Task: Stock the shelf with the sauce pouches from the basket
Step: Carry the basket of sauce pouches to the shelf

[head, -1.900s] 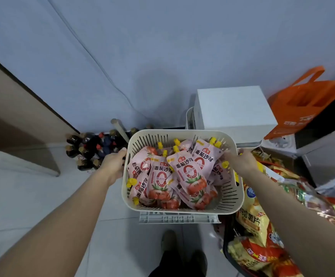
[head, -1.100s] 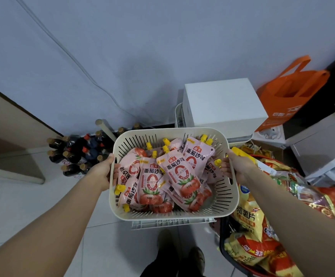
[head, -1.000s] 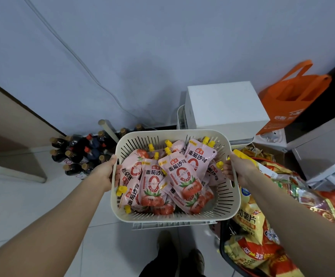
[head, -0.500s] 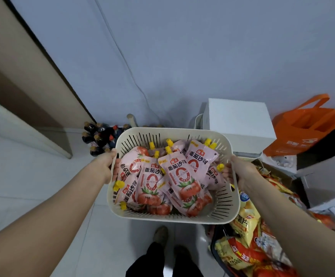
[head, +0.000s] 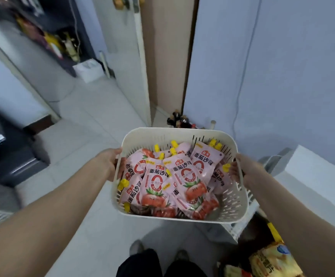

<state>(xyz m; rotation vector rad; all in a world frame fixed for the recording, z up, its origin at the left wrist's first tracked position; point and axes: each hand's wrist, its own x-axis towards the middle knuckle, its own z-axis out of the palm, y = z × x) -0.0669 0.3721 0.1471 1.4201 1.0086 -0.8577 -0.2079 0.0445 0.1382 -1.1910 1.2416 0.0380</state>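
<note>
Fingers of the left hand (head: 107, 164) and right hand (head: 242, 168) are curled tight over opposite rims of the basket (head: 174, 132), held above the floor, heaped with sauce pouches (head: 184, 176). Since earlier, the view has swung left toward a doorway (head: 168, 56).

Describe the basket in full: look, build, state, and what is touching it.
The basket is a cream, rounded-rectangular tub that looks like plastic, with a smooth rim and slotted walls and floor. It is held off the floor, roughly level, by the left hand at one short side and the right hand at the other, fingers curled over the rim. Inside lies a loose heap of pink sauce pouches printed with tomatoes, with yellow caps.
</note>
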